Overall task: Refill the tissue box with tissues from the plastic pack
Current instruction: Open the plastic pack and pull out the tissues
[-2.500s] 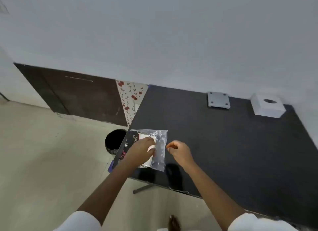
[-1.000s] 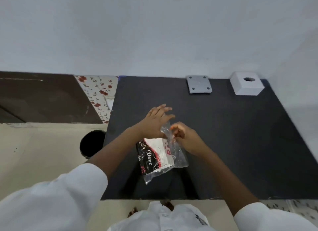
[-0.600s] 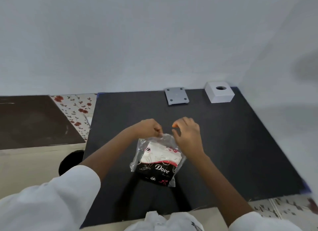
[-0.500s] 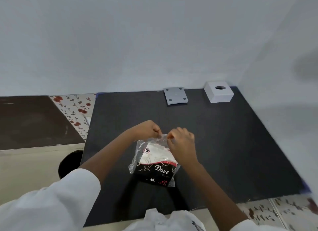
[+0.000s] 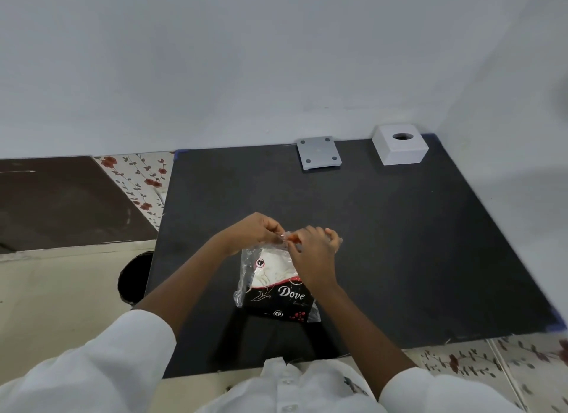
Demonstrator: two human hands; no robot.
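Note:
A clear plastic pack of tissues [image 5: 275, 286], white at the top and black with "Dove" lettering below, lies on the black table [image 5: 399, 243] in front of me. My left hand [image 5: 255, 231] and my right hand [image 5: 313, 252] both pinch the far edge of the pack's plastic, fingertips almost touching. The white tissue box [image 5: 399, 148], with a round hole in its top, stands at the table's far right corner against the wall, well out of reach of both hands.
A grey square plate [image 5: 318, 153] with four dark dots lies at the table's back edge, left of the box. A black round bin [image 5: 135, 277] sits on the floor by the table's left side. Walls close the back and right.
The pack was carried from the table's left edge to the middle and turned so the label faces me. Both hands have closed in on its far edge.

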